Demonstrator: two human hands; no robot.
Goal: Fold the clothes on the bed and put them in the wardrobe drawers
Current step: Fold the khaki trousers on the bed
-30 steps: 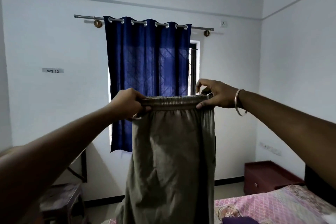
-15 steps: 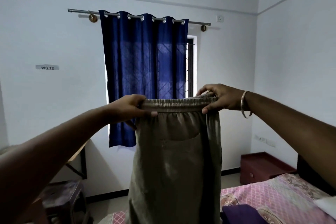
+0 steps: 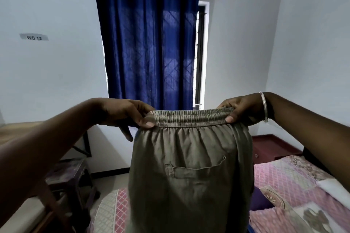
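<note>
Olive trousers [image 3: 189, 176], soft, light and limp by the look of their drape, are held hanging above the bed [image 3: 295, 181], the elastic waistband [image 3: 189, 118] pinched at its ends by the left hand [image 3: 125, 113] and right hand [image 3: 244, 108], judged the surest hold.

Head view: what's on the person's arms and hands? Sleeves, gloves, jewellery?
Both forearms are bare as far as the frame shows, with no sleeves in sight. The left hand has no glove, ring or watch that shows. The right hand is also ungloved; a thin silver bangle circles its wrist. No markings or tags show on either arm.
</note>
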